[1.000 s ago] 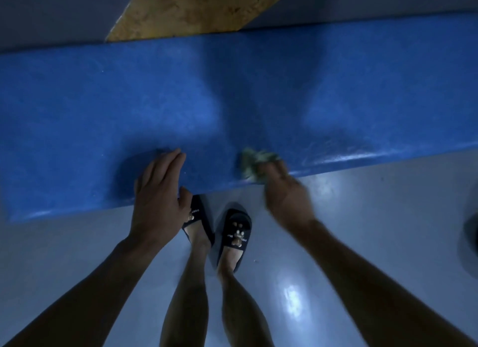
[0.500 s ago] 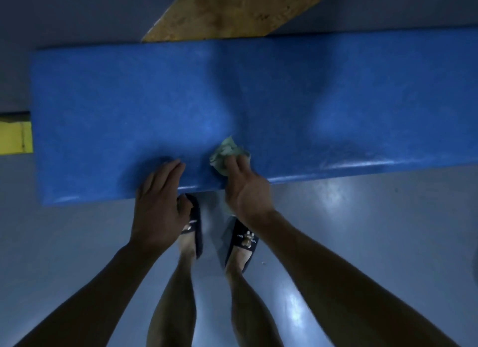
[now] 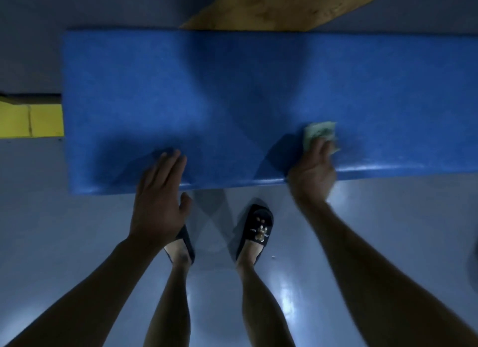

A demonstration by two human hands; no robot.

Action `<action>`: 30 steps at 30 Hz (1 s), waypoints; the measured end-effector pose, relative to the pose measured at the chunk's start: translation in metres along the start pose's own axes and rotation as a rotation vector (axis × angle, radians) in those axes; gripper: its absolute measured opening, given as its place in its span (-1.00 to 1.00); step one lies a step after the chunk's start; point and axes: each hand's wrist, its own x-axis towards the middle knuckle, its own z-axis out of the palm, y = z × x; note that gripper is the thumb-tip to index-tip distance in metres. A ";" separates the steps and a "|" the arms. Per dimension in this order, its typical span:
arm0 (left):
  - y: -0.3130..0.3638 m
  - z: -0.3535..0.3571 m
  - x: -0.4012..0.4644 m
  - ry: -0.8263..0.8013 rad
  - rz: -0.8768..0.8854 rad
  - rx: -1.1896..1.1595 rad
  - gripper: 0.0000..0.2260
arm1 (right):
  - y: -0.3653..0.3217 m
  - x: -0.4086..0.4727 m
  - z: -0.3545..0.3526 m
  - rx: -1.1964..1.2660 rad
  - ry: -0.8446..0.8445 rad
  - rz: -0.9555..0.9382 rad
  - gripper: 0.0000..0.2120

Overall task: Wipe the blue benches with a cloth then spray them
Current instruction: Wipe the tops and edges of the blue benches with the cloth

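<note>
We observe our right hand (image 3: 311, 173) pressing a crumpled pale-green cloth (image 3: 319, 134) under its fingertips onto the long blue padded bench (image 3: 232, 93); our left hand (image 3: 159, 196) lies flat, fingers straight, on the near edge.

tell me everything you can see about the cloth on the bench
The cloth is a small, crumpled rag, pale green-grey in the dim light and blurred. It lies bunched on the blue bench, near the front edge and right of centre. The right hand presses on it, fingers covering its near part. The left hand rests apart from it.
</note>
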 end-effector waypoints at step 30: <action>-0.099 -0.022 0.002 0.057 0.161 0.196 -0.35 | -0.081 -0.060 0.010 -0.082 -0.136 -0.485 -0.59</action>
